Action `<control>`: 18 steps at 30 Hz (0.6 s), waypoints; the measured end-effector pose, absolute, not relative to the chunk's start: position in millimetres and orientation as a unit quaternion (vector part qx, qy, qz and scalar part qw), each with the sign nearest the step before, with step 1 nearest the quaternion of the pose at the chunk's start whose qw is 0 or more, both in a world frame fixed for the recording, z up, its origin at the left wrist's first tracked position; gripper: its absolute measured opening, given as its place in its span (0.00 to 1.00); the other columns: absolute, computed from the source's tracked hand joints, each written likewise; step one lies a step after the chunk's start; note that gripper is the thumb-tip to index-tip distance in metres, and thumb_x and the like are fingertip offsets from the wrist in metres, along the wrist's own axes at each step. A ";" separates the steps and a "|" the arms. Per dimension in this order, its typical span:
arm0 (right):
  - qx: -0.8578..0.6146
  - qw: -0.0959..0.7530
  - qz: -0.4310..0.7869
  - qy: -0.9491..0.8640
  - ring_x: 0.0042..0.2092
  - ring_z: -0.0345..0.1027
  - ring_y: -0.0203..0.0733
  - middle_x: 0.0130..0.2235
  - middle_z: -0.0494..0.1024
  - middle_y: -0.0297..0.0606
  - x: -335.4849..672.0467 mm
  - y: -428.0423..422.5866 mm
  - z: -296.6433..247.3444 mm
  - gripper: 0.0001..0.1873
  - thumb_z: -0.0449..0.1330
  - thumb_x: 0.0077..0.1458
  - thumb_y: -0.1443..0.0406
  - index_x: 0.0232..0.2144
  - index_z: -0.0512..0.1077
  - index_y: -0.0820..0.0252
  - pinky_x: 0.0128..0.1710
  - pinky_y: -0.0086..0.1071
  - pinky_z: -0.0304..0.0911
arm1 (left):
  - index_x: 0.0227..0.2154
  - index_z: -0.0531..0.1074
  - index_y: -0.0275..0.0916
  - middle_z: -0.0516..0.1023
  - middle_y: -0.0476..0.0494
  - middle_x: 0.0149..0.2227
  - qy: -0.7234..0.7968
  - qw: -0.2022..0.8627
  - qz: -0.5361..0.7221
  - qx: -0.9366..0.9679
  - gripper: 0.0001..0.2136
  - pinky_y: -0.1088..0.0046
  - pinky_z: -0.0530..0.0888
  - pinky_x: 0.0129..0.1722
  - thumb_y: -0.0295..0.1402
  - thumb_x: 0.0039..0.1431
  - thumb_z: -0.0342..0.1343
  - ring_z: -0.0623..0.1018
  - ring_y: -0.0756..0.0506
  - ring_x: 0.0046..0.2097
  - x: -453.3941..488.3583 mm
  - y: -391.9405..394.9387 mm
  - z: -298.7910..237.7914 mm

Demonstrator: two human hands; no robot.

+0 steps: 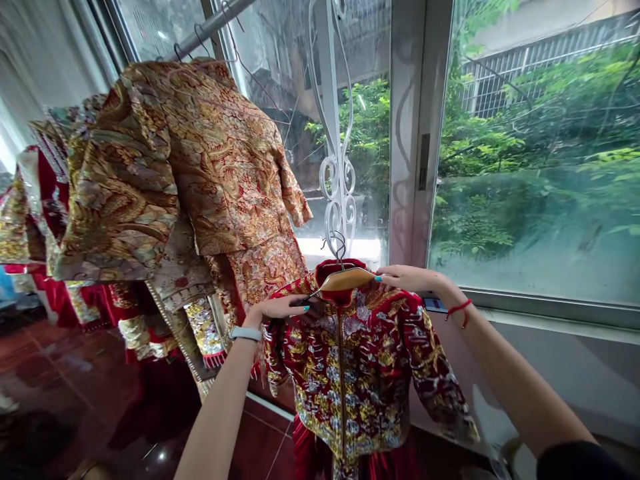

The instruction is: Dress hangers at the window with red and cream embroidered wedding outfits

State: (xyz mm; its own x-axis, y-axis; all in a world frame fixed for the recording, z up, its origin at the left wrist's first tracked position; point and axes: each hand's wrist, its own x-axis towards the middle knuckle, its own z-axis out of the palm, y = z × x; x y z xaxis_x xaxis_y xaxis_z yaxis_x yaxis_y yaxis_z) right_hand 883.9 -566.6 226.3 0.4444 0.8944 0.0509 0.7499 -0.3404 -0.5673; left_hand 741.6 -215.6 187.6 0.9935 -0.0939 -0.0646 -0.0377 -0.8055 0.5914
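Note:
A red jacket with dense gold and silver embroidery and a front zipper hangs upright before me. Its wooden hanger shows at the neck, hooked by metal wire onto a white scrolled metal stand. My left hand is closed on the jacket's left-side shoulder; a dark strip shows by its fingers, too small to name. At the opposite shoulder, close to the hanger's end, my right hand grips the jacket's cloth. Red fabric hangs below the jacket's hem.
Left of me, a gold and red brocade jacket hangs with several other embroidered garments from a metal rail. Behind the stand are window panes with a sill. Dark red tiles cover the floor.

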 end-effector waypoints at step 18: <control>-0.832 0.251 -0.238 -0.433 0.48 0.73 0.53 0.48 0.78 0.52 886.1 -608.3 123.8 0.25 0.41 0.66 0.54 0.52 0.70 0.59 0.47 0.43 0.66 | 0.51 0.70 0.40 0.74 0.37 0.52 0.067 0.250 0.398 0.880 0.17 0.57 0.65 0.60 0.40 0.62 0.51 0.72 0.39 0.56 641.0 -244.5 132.2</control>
State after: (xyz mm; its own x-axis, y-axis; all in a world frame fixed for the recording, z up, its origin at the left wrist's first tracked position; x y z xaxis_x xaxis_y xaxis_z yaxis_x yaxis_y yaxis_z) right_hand 886.1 -608.3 123.8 0.5121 0.6011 0.6135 0.8401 -0.4992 -0.2121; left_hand 641.0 -244.5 132.2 0.6745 0.3166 0.6669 -0.0811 -0.8661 0.4932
